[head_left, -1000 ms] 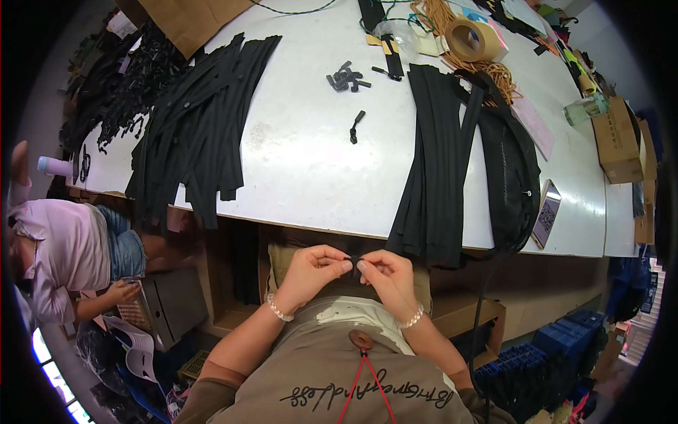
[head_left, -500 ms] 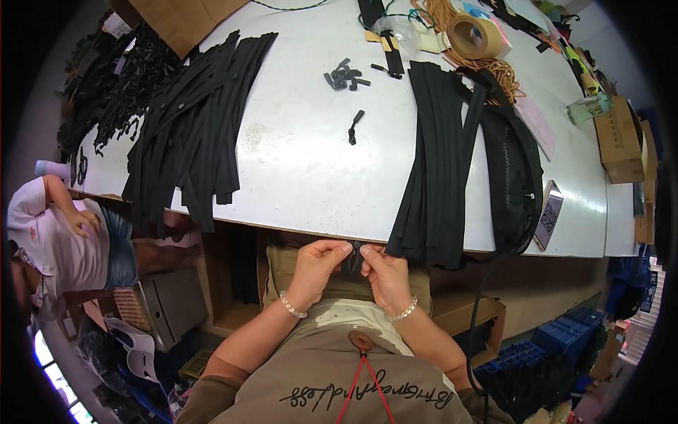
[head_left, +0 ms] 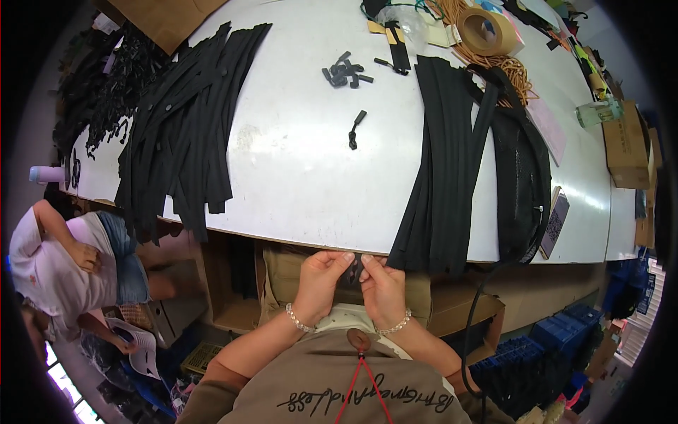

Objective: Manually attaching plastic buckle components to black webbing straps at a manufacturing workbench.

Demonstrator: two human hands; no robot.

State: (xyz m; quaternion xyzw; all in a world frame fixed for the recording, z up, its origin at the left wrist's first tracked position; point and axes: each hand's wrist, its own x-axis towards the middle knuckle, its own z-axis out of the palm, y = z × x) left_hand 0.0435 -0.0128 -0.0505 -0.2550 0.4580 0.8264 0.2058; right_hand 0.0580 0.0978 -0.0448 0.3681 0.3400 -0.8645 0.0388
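At the table's front edge, my left hand [head_left: 319, 284] and my right hand [head_left: 383, 286] pinch the end of a black zipper tape [head_left: 352, 274] between thumbs and fingers. The fingers hide much of that tape, and its far end cannot be made out. Just right of my right hand lies a bundle of long black zipper tapes [head_left: 441, 162], its near ends overhanging the edge. One black zipper pull with a cord loop [head_left: 357, 128] lies ahead of my hands. Beyond it is a small heap of similar pulls [head_left: 345, 73].
A larger pile of black tapes [head_left: 187, 127] covers the table's left side. To the right lie a black mesh bag [head_left: 521, 169], a phone [head_left: 556, 225], a tape roll [head_left: 487, 32] and tan cord [head_left: 519, 81]. Another person [head_left: 74, 261] is at the left.
My view has shifted slightly. Both hands keep their pinch and sit a little lower in view. The person at the left now reaches a hand to a white sheet.
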